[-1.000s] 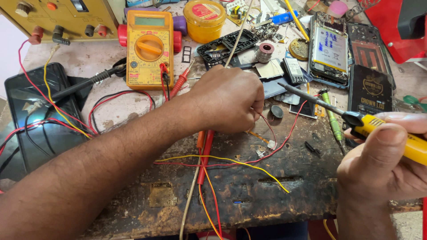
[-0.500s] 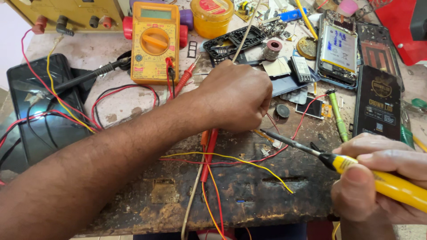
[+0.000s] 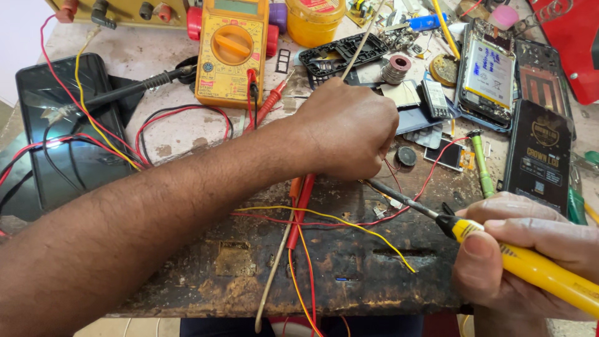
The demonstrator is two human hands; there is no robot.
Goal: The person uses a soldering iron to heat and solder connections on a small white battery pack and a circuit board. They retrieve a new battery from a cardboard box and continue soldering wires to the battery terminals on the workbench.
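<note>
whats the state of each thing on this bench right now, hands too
left hand: fisted, pressing down on the bench
right hand: closed on the yellow soldering iron, tip aimed under the left hand
multimeter: lying flat, red probe beside it
opened phone: back off, insides showing
black phone: face up, screen dark, wires across it
solder spool: standing on end
</note>
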